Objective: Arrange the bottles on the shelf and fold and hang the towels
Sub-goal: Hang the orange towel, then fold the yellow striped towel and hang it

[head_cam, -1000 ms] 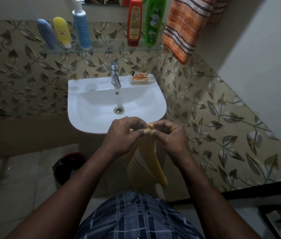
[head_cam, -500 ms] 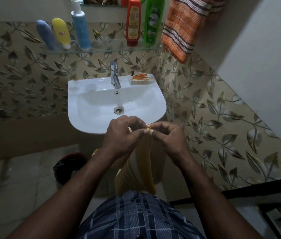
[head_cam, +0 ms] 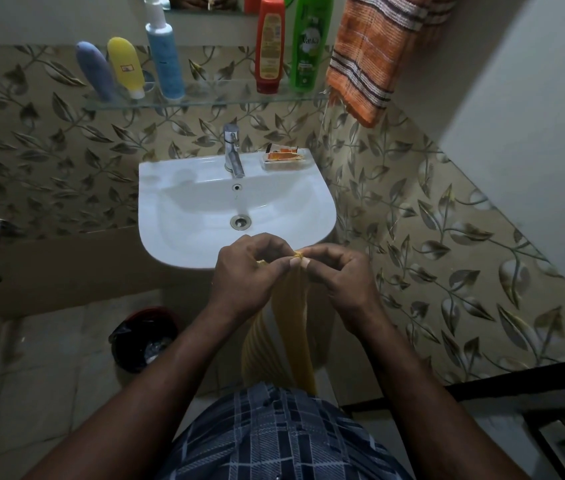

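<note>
One green bottle [head_cam: 310, 46], labelled Vatika, yellow towel [head_cam: 291, 306]

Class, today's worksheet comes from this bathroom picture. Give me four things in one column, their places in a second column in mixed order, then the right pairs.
Things
1. yellow towel
2. orange striped towel
3. red bottle
4. soap dish

Places
A. on the sink rim, beside the tap
B. standing on the glass shelf
C. pinched by the left hand and right hand
D. hanging by the shelf's end

Pairs: 1-C, 2-D, 3-B, 4-A
</note>
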Demonstrator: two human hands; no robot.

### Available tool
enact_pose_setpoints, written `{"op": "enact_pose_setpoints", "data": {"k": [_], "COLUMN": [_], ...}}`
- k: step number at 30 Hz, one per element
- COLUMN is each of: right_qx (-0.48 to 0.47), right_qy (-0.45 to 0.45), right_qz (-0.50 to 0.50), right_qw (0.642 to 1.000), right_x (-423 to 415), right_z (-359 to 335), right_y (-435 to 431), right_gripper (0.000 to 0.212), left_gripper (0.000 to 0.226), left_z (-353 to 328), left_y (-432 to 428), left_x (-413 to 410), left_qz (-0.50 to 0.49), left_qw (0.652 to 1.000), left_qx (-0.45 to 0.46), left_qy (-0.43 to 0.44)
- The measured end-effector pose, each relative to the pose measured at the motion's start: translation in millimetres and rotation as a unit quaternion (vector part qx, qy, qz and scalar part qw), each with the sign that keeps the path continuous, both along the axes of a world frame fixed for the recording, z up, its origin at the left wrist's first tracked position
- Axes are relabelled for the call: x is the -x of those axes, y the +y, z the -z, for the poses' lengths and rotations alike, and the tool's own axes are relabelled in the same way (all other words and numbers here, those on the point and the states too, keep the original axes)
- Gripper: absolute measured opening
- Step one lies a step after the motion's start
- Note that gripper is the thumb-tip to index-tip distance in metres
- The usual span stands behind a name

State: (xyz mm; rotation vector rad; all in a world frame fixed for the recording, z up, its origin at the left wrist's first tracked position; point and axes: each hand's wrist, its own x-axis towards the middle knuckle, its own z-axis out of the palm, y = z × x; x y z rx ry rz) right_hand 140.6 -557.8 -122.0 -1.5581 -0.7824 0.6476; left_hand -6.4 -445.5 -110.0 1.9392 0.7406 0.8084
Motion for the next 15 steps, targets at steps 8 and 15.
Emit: {"op": "enact_pose_setpoints", "data": {"k": [8,15], "right_qx": [-0.024,-0.018], "right_qy": [0.026,0.015], "right_qz": [-0.024,-0.065], "right_qw": [0.999,0.998], "right_x": [-1.5,-4.7], "right_z": [-2.1,-0.1], "right_y": [-1.6,-0.8], "right_gripper": [0.013,0.024], "left_gripper": [0.008,0.024], "left_z": [0.4,-0.1], "left_y": [-1.9,3.8], "left_x": [-1.4,-6.4], "left_qz": [-0.010,-0.020], "left_qw": [1.000,0.991], "left_qx": [0.029,0.131], "left_qy": [-0.004,0.003]}}
